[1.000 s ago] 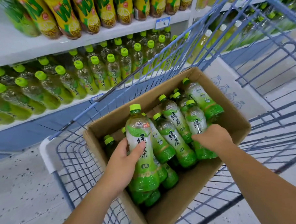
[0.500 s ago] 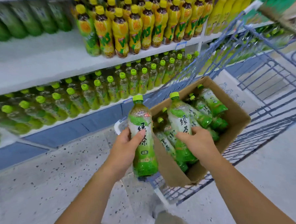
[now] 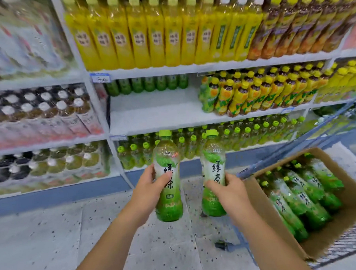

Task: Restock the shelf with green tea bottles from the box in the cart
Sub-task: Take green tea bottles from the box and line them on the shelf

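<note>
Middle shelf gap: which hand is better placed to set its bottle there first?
Probably left: left hand holds the left bottle below the gap; right hand holds the right bottle below its edge.

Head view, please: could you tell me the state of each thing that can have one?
Left hand, grips left bottle.
Left bottle, upright, capped, clear of the box.
Right hand, grips right bottle.
Right bottle, upright, capped.
Box, open, spare bottles lying inside.
Middle shelf, front bare, green bottles at back.
</note>
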### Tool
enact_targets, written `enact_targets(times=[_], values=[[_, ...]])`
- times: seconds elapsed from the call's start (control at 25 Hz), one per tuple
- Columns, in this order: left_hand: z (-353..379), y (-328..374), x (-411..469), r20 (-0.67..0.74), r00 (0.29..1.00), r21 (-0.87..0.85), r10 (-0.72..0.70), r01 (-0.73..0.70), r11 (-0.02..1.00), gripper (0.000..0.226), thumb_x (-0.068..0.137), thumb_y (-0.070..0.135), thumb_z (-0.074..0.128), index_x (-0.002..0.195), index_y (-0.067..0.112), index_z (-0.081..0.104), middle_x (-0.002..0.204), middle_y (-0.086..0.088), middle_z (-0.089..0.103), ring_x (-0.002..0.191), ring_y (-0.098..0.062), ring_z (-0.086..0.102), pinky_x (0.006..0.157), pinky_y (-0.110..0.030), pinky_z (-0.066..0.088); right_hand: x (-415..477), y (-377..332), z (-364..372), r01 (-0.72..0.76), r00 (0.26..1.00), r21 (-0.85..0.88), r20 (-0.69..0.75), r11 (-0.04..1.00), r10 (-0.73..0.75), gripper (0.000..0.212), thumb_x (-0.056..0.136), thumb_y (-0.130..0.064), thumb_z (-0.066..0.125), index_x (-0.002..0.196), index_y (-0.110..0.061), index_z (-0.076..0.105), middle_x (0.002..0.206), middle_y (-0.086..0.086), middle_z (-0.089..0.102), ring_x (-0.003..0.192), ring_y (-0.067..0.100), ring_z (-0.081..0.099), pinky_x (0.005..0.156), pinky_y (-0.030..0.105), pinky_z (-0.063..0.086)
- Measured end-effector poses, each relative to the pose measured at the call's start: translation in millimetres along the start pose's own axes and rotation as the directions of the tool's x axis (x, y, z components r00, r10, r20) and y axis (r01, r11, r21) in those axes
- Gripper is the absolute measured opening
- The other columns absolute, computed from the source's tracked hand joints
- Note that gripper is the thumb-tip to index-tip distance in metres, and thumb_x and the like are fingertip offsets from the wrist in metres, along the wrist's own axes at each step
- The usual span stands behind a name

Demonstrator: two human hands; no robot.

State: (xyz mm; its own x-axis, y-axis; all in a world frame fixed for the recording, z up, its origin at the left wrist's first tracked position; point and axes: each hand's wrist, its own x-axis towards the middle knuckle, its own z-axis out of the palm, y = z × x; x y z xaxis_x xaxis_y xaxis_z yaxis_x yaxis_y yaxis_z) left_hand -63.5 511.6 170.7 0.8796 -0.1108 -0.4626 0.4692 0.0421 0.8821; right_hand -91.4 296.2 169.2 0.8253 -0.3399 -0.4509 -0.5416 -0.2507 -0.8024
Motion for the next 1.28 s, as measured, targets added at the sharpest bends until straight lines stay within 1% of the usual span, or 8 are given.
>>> enact_targets(times=[0.2,0.32,0.44,0.56,0.72,0.92,1.04,1.28], values=[[-51.0,29.1,30.1,-0.121,0.991,0.015,0.062,-0.061,0.998,0.028,0.091,0.031,0.071,0.118,0.035,0.061,0.112,0.008,0.073,0.099,-0.010,0.072,0.081,-0.032,0.058,33.1,-51.7,61.4,0.097,0.983,0.040,0.150,0.994,-0.102,0.016,0.085,-0.028,0.076,0.098,-0.028,0.068,0.089,-0.007,0.073,0.078,0.009,0.070,0.055,0.019,0.048],[-73.1,43.7,62.5,-0.181,0.979,0.069,0.098,-0.087,0.994,0.039,0.084,0.029,0.079,0.118,0.034,0.061,0.109,0.011,0.073,0.092,-0.004,0.072,0.076,-0.029,0.059,75.0,-76.9,89.5,0.147,0.968,0.049,0.200,0.988,-0.154,0.024,0.083,-0.028,0.078,0.106,-0.027,0.069,0.096,-0.007,0.074,0.083,0.009,0.070,0.063,0.023,0.053],[-90.4,53.7,105.9,-0.223,0.963,0.168,0.151,-0.115,0.979,0.054,0.075,0.027,0.088,0.121,0.034,0.061,0.109,0.015,0.074,0.098,-0.005,0.071,0.088,-0.034,0.058,124.3,-98.3,115.6,0.201,0.947,0.037,0.247,0.979,-0.204,0.026,0.084,-0.027,0.078,0.106,-0.029,0.065,0.097,-0.011,0.071,0.083,0.004,0.068,0.059,0.017,0.048],[-108.6,58.8,161.1,-0.247,0.942,0.258,0.226,-0.161,0.953,0.048,0.074,0.018,0.089,0.113,0.033,0.064,0.102,0.012,0.076,0.094,-0.004,0.072,0.087,-0.030,0.058,179.3,-109.6,145.4,0.265,0.932,-0.005,0.257,0.964,-0.255,0.029,0.082,-0.029,0.078,0.106,-0.031,0.063,0.094,-0.015,0.068,0.082,-0.001,0.064,0.056,0.014,0.044],[-135.0,48.4,234.8,-0.270,0.902,0.296,0.337,-0.255,0.920,0.050,0.076,0.014,0.087,0.118,0.027,0.064,0.106,0.009,0.077,0.099,-0.006,0.071,0.086,-0.026,0.059,247.5,-107.8,191.3,0.351,0.905,0.025,0.247,0.936,-0.346,0.028,0.083,-0.029,0.078,0.104,-0.032,0.060,0.096,-0.014,0.069,0.087,0.004,0.066,0.064,0.020,0.050],[-159.9,26.0,320.5,-0.244,0.815,0.341,0.525,-0.435,0.833,0.045,0.084,0.008,0.080,0.114,0.036,0.062,0.105,0.026,0.073,0.100,0.008,0.067,0.079,-0.008,0.050,323.1,-90.5,257.4,0.459,0.857,0.152,0.182,0.875,-0.482,0.033,0.082,-0.026,0.079,0.105,-0.035,0.058,0.099,-0.014,0.070,0.088,-0.001,0.067,0.075,0.023,0.056],[-171.2,12.7,368.6,-0.233,0.737,0.390,0.634,-0.526,0.755,0.040,0.089,0.015,0.075,0.123,0.031,0.060,0.113,0.022,0.072,0.108,0.006,0.064,0.084,-0.010,0.049,362.7,-89.4,287.9,0.557,0.805,0.190,0.115,0.809,-0.582,0.036,0.081,-0.023,0.081,0.105,-0.036,0.057,0.100,-0.015,0.070,0.090,-0.002,0.067,0.081,0.029,0.057],[-191.7,0.4,436.5,-0.233,0.599,0.446,0.766,-0.634,0.632,0.038,0.091,0.020,0.073,0.125,0.029,0.059,0.112,0.018,0.071,0.103,0.009,0.064,0.084,-0.010,0.051,419.3,-96.4,322.2,0.754,0.630,0.191,0.056,0.628,-0.774,0.038,0.080,-0.028,0.081,0.098,-0.042,0.052,0.099,-0.023,0.065,0.089,-0.009,0.061,0.075,0.020,0.052]])
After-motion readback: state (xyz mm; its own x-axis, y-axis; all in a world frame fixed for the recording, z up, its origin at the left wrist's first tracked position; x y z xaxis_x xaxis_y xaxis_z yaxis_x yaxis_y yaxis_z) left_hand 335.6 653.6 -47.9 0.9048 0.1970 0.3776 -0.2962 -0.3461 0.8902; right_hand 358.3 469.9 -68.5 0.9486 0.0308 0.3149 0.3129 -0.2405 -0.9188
